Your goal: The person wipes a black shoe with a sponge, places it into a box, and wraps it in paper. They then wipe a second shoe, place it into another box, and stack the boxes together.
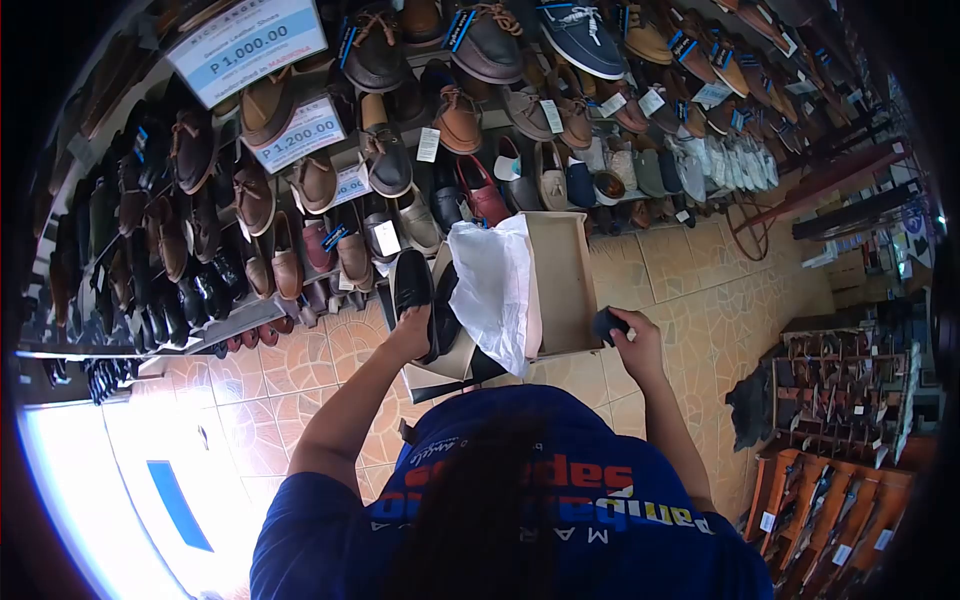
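My left hand [409, 335] grips a black shoe [412, 281] by its opening, the fingers partly hidden inside it. Beside it, a second dark shoe [445, 312] shows partly, next to the white tissue paper [492, 285]. The paper spills over the side of an open cardboard shoe box [562, 285]. To the right of the box, my right hand [633, 342] is closed around a small black block [607, 324] that looks like a sponge. That block is held apart from the shoe.
Shelves of shoes, with price signs [250, 48], rise ahead and to the left. Tiled floor [690, 290] spreads around the box. On the right stand a rack of sandals [840, 385] and a wooden rack [830, 505]. Bright light comes from the lower left.
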`<state>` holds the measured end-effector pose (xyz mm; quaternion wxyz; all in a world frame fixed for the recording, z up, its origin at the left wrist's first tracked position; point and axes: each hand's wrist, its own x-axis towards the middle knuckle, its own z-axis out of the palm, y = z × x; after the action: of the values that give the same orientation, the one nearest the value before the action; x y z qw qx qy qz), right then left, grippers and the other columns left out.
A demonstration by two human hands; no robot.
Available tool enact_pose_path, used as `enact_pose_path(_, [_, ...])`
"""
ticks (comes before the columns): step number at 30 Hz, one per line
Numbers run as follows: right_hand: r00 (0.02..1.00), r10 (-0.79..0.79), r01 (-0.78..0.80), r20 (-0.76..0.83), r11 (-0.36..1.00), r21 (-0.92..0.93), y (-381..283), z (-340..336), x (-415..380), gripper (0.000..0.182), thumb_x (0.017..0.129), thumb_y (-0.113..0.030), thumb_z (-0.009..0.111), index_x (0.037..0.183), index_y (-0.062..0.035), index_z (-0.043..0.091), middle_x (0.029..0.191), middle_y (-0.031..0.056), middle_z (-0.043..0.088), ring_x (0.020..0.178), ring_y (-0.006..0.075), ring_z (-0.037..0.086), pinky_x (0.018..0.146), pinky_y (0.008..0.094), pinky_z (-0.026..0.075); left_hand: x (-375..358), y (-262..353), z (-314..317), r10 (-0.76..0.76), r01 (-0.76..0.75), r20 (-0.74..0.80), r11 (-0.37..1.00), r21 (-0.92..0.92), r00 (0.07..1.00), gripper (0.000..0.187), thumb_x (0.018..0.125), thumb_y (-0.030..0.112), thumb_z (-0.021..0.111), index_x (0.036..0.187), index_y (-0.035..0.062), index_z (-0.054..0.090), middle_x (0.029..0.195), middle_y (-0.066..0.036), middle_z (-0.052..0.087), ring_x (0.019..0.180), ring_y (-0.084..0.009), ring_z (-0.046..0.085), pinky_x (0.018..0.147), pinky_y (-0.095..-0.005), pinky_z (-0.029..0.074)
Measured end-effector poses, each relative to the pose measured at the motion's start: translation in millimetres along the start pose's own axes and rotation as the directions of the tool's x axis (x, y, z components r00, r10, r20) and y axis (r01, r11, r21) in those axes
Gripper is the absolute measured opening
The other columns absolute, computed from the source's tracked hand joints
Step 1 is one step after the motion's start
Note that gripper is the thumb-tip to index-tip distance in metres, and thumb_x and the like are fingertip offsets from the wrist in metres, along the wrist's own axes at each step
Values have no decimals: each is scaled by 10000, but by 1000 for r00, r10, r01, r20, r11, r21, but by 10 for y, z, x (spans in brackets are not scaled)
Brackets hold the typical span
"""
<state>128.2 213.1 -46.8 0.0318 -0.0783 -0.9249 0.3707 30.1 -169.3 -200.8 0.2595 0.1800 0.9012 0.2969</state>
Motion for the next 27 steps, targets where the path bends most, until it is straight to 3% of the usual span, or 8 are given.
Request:
enact_pose_path(5, [998,58,-59,8,971,230,106,135,168,378,768,-3,649,1142,-20,598,986,94,655,884,174,614,811,297,465,19,98,133,23,-27,50,996,80,999,746,692,1,539,1368,-31,224,1225,-316,409,1144,-459,428,1002,-483,342])
enact_pose_path(7, [984,176,-169,27,874,456,227,206,268,401,788,-26,647,1181,-14,568,984,65,646,849,141,599,762,285,461,56,129,209,52,-58,54,993,106,997,737,689,3,541,1356,-50,233,1215,-314,414,1124,-449,442,993,-479,351])
enact_pose_path(8, [972,232,-217,44,800,560,287,212,318,414,798,-37,646,1200,-10,553,983,51,641,832,125,591,737,279,459,90,181,207,-57,45,140,995,91,989,784,665,8,563,1381,-1,243,1316,-292,361,1233,-418,370,1042,-425,319])
enact_pose_path(12, [852,520,-396,61,563,726,434,97,604,483,802,-141,678,1234,-10,506,905,9,601,743,57,505,613,199,341,82,180,361,109,-108,-12,993,44,994,760,674,-4,540,1359,-58,214,1250,-312,385,1142,-456,412,992,-479,348])
enact_pose_path(16, [820,569,-328,-68,563,759,807,38,980,518,804,-169,685,1245,1,474,915,10,605,744,56,507,620,199,343,121,212,438,49,-48,-107,999,17,993,772,672,-12,547,1373,-25,225,1264,-307,371,1161,-468,388,1009,-491,327])
enact_pose_path(19, [775,627,-390,-77,570,723,1126,-42,1416,496,800,-250,677,1243,-95,517,939,-12,620,770,76,512,702,284,353,105,420,283,55,-59,-128,998,-28,990,767,666,-14,560,1363,-32,241,1248,-306,382,1154,-468,387,1005,-484,335])
enact_pose_path(22, [778,594,-289,-204,627,723,1628,10,2032,469,785,-221,699,1189,-47,537,926,17,621,754,123,543,692,301,410,69,535,226,25,-30,-167,999,-28,986,779,648,-12,584,1351,-42,249,1210,-309,403,1139,-473,394,991,-478,349])
enact_pose_path(27, [766,514,-345,-385,835,428,2470,352,3150,436,718,-197,749,1057,1,560,924,127,650,822,248,626,730,348,481,14,1078,75,-134,114,-182,987,-115,974,810,637,-10,622,1356,-36,250,1231,-315,393,1150,-486,392,963,-470,381])
